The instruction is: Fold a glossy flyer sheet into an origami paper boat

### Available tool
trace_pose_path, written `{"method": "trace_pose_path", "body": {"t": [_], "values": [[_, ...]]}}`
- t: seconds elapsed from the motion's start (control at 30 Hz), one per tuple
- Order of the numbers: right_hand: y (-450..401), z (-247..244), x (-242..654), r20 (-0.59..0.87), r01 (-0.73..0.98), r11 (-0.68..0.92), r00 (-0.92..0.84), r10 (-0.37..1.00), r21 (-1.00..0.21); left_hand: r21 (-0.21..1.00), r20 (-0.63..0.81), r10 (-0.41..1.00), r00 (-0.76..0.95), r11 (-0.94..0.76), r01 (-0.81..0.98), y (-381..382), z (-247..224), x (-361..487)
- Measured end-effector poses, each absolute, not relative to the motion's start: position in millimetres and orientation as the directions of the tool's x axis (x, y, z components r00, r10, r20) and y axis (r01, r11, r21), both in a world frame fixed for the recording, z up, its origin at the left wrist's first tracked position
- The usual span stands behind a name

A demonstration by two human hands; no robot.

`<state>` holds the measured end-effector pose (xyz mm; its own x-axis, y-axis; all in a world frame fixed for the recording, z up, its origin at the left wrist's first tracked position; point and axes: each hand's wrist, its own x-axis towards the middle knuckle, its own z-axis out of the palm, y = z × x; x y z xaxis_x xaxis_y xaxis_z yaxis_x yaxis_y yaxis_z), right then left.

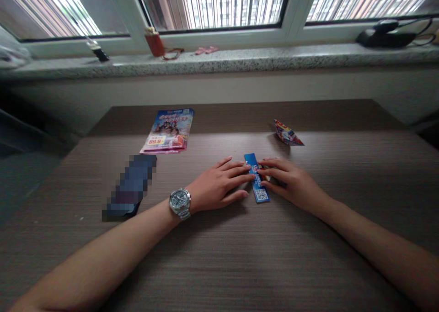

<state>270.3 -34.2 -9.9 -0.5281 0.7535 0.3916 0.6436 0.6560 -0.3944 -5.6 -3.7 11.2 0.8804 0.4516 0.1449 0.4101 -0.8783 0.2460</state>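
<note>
A narrow folded strip of printed paper point(261, 195), blue with a QR code at its near end, lies on the table between my hands. My left hand point(224, 182) reaches in from the left with its fingers stretched out, the fingertips on the strip's left edge. From the other side my right hand point(293, 182) comes with fingers extended, its tips at the strip's right edge and partly covering it. Neither hand is closed round the paper. Beyond my right hand stands a folded paper piece point(288, 134) with colourful print. A steel watch point(180, 201) is on my left wrist.
A stack of printed flyers point(171, 131) lies at the back left of the wooden table point(219, 257). Nearer, left of my forearm, is a pixelated dark flat object point(132, 184). The stone windowsill point(247, 61) carries a red container point(155, 43) and a black item with cables point(386, 35).
</note>
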Motion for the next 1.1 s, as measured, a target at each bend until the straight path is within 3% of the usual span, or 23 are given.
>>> {"method": "trace_pose_path", "body": {"t": [0.23,0.4,0.53,0.93,1.1], "values": [[-35.2,-5.0,268.9,0.408,0.625,0.676,-0.541,0.736,-0.391,0.226,0.127,0.496,0.859,-0.858,0.462,-0.2,9.0,-5.8],[-33.8,4.4,265.4,0.344,0.576,0.7,-0.612,0.712,-0.423,0.218,0.094,0.508,0.856,-0.85,0.48,1.9,10.3,-5.3],[-28.9,7.9,257.8,0.29,0.569,0.655,-0.603,0.743,-0.497,0.217,0.088,0.52,0.85,-0.842,0.493,2.9,9.0,-5.7],[-13.5,2.3,239.8,0.194,0.642,0.521,-0.511,0.838,-0.563,0.161,0.103,0.527,0.844,-0.846,0.509,2.2,4.1,-6.1],[-17.1,0.0,240.7,0.201,0.617,0.533,-0.526,0.826,-0.579,0.141,0.095,0.538,0.838,-0.84,0.523,1.6,3.5,-7.0]]}}
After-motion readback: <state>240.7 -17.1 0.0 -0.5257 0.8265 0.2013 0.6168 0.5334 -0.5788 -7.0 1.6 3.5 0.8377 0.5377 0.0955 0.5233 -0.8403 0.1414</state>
